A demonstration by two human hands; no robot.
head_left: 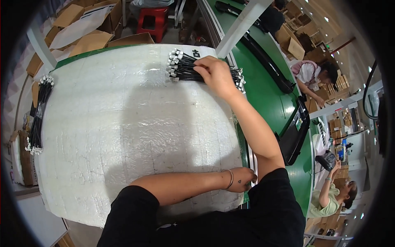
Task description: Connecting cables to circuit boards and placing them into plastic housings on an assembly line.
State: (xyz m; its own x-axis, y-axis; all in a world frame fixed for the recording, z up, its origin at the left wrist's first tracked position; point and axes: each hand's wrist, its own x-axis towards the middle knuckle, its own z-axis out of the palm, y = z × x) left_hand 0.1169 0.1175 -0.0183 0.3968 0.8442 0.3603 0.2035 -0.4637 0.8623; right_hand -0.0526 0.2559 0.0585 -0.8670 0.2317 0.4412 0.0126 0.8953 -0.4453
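Note:
A bundle of short black cables with white connectors (177,66) lies at the far right of the white, film-covered work surface (103,107). My right hand (216,76) reaches over its middle, with thumb and forefinger bent together on the cables. Which strands they grip is hidden. Crossing low in front of me, my left arm ends in my left hand (240,180), which wears a wrist bangle. Its fingers curl at the right edge of the surface, beside the green conveyor, and whatever they hold is hidden.
Another cable bundle (39,111) lies along the left edge. A green conveyor belt (255,82) on the right carries long black housings (269,64). A metal post (242,26) rises at the far right corner. Cardboard boxes (94,24) and a red stool (152,22) stand beyond; two people work at right.

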